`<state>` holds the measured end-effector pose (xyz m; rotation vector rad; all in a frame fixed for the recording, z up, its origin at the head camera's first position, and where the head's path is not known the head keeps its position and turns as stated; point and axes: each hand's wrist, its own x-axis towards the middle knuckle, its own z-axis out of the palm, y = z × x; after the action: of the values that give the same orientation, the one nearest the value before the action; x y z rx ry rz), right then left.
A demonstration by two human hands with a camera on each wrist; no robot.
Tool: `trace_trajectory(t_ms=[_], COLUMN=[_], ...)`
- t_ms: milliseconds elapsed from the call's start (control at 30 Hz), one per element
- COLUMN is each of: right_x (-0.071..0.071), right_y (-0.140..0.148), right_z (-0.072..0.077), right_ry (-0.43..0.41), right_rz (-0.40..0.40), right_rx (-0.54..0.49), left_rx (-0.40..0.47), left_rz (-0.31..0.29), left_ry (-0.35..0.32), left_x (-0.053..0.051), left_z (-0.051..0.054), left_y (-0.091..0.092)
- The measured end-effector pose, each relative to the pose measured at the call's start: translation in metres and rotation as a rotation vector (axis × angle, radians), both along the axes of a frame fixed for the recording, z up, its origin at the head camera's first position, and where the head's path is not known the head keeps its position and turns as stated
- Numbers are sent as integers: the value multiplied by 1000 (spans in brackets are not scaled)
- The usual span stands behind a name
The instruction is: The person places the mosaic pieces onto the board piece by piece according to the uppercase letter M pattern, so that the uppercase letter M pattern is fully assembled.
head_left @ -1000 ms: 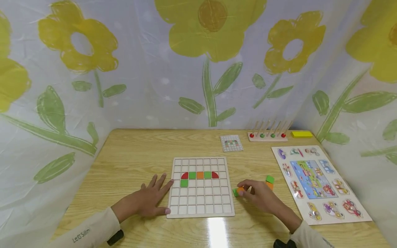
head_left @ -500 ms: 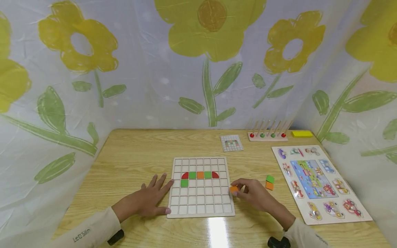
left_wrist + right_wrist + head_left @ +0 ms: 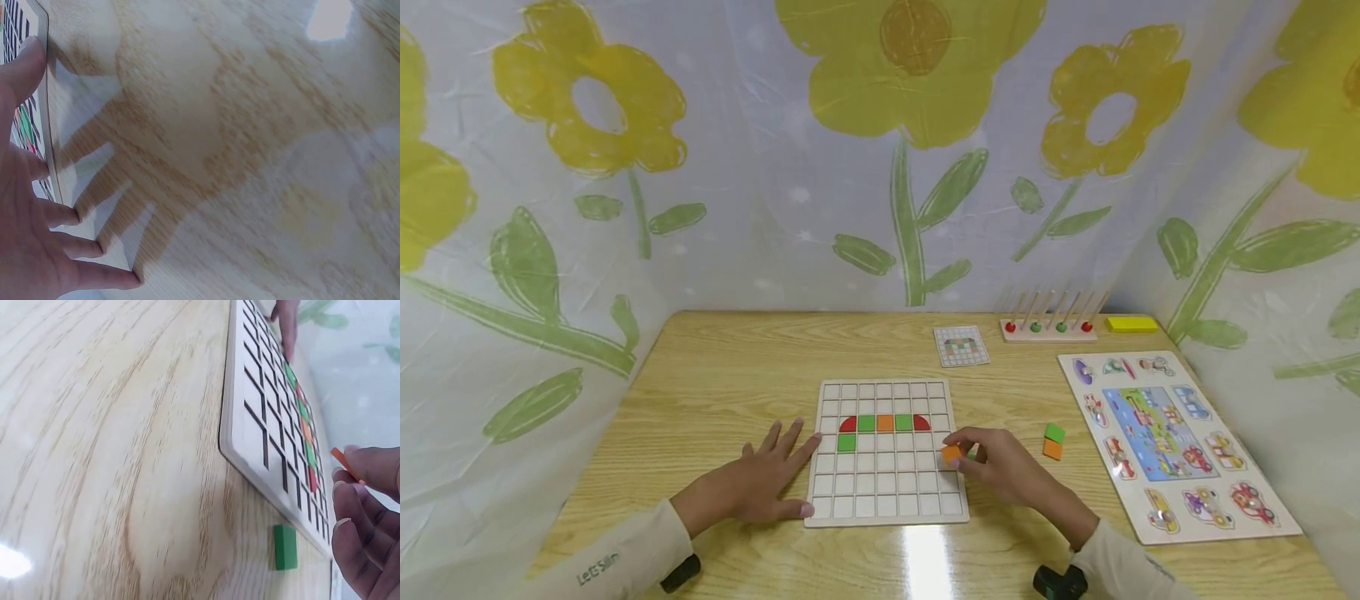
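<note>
Pinched tile (image 3: 341, 459); edgewise only from right wrist

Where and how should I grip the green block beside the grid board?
Probably pinch the green block by opposite upright sides, coming down from above: it lies on the table, flat-sided with its top uncovered, close to the grid board.

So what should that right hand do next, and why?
Probably carry the orange tile left into the bare square just right of the lowest green tile on the board: the right hand pinches it over the board's right side. The pattern on the card is too tiny to confirm this.
</note>
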<state>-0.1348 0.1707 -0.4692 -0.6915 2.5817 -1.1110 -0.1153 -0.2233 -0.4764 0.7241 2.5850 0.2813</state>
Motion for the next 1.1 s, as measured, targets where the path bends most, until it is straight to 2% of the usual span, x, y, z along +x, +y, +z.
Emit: trace_trajectory(t_ms=[467, 800, 1100], right_x=[-3, -3, -2], right_y=[-8, -11, -17], right_z=[6, 6, 4], right_ry=[1, -8, -11], right_rz=[31, 24, 39], right_rx=[-13, -18, -26], left_rx=[-25, -12, -11], left_rz=[11, -1, 2], left_ry=[6, 20, 0], left_x=[-1, -1, 1], left_z=[5, 5, 4], left_y=[4, 3, 2])
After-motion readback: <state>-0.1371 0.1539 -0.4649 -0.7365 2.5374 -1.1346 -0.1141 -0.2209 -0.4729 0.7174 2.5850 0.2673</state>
